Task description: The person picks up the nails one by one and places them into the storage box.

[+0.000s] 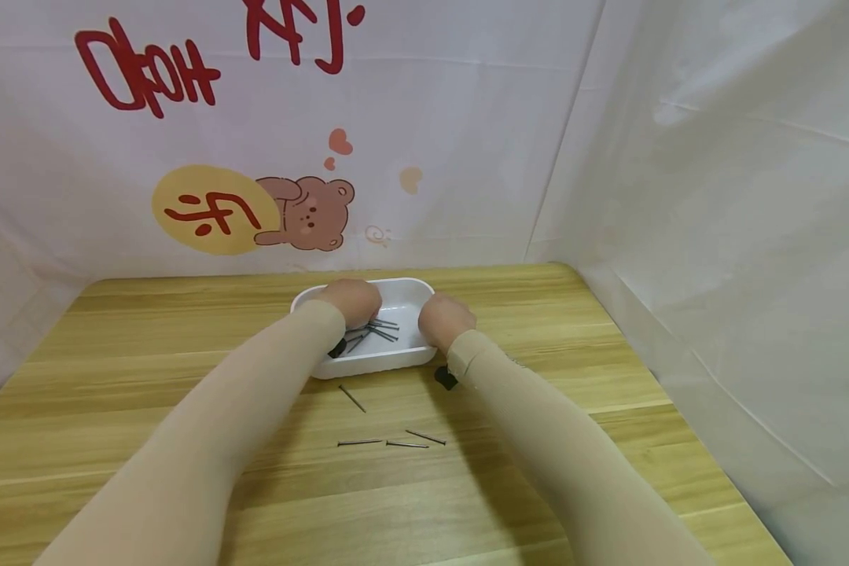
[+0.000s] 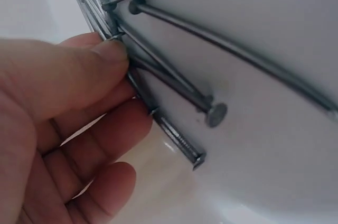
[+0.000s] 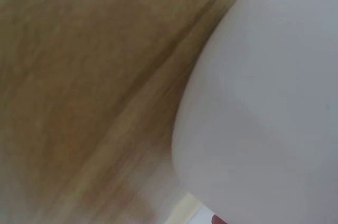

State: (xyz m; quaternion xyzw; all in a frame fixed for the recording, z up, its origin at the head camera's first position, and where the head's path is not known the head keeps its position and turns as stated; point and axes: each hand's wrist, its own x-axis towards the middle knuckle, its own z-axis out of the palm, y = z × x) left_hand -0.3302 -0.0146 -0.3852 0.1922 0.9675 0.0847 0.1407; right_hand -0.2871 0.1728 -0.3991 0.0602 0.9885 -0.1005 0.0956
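Observation:
A white oblong tray (image 1: 378, 364) stands on the table with several nails (image 1: 384, 335) lying in it. My left hand (image 1: 354, 302) reaches over its left part. In the left wrist view the left thumb (image 2: 112, 55) and fingers pinch a few grey nails (image 2: 179, 137), while other nails lie loose beside them on the white tray floor. My right hand (image 1: 447, 321) grips the tray's right rim. The right wrist view is filled by the tray's white outer wall (image 3: 264, 102), so the right fingers are mostly hidden.
In front of the tray, several loose nails (image 1: 359, 442) lie on the wooden table (image 1: 184, 346). A white sheet (image 1: 467, 141) with red lettering and a printed bear (image 1: 311, 216) hangs behind the table. More white sheeting (image 1: 736, 236) runs along the right side.

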